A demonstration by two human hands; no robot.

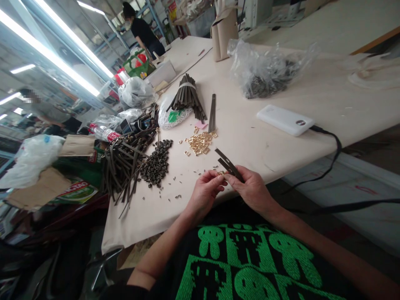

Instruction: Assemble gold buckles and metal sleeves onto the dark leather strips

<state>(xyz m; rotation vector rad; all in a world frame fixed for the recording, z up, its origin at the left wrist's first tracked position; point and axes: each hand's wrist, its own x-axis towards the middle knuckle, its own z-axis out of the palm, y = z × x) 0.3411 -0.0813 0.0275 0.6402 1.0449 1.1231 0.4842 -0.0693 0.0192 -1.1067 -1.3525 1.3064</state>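
Near the table's front edge, my left hand [208, 187] pinches a small gold buckle [221, 172] between thumb and fingers. Close against it, my right hand [250, 185] is closed round dark strap strips [229, 163], whose ends stick out up and to the left. My right fingertips meet the buckle too. Just beyond my hands lies a pile of gold buckles [200, 143]. Left of that is a heap of small dark loops [156, 162]. A few loose strips [212, 112] lie behind the buckles, beside a banded bundle of dark strips [186, 93].
A white power bank [285, 119] with a black cable lies at the right. Behind it sits a clear plastic bag [268, 73] of dark pieces. Many straps [125, 162] hang over the table's left edge. A beige bag [224, 35] stands farther back. Two people are in the background.
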